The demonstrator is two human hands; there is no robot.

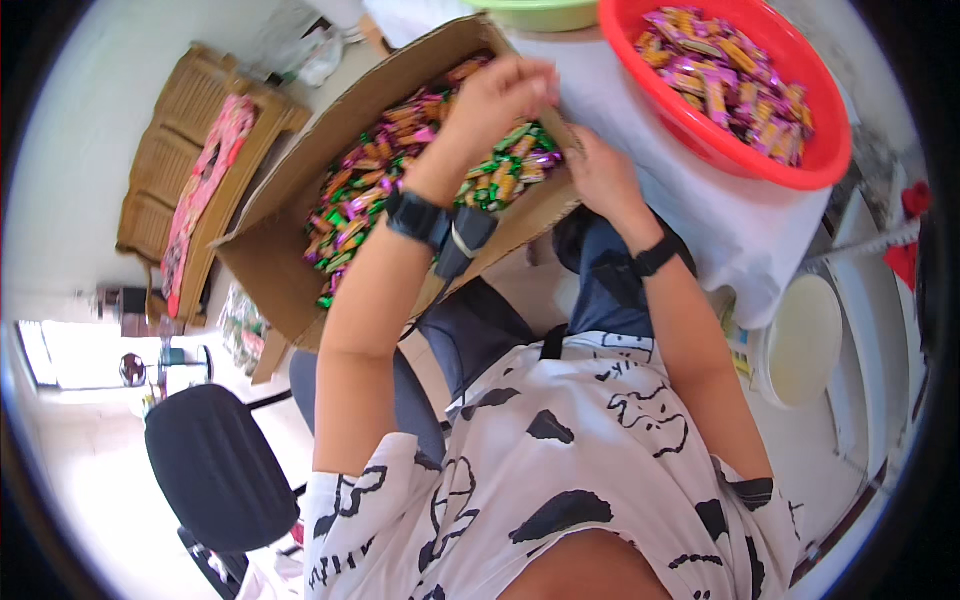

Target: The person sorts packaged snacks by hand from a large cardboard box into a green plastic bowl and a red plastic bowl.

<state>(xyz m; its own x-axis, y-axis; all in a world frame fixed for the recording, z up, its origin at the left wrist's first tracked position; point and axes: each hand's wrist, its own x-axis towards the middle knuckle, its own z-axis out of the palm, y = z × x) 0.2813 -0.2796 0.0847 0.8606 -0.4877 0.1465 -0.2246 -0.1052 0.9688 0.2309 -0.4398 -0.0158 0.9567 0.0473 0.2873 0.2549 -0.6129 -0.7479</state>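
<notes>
An open cardboard box (pixel 259 281) stands before me, tilted in view, with many wrapped candies (pixel 360 199) in green, purple and orange foil heaped inside. Over its far right part hovers my left hand (pixel 499 101), fingers curled and blurred near the box's right edge. Whether anything is between those fingers I cannot tell. At that same right edge, my right hand (pixel 604 171) holds the cardboard rim between thumb and fingers. A dark device (pixel 465 241) with a cable is strapped at my left wrist. My left forearm hides some of the candies.
A red plastic basin (pixel 787 176) of purple-and-yellow wrapped candies sits on a white-covered table (pixel 679 176), beside a green basin (pixel 544 16). A white bucket (pixel 799 341) is at the right. Behind the box are a wooden bench (pixel 176 142) and a black office chair (pixel 221 465).
</notes>
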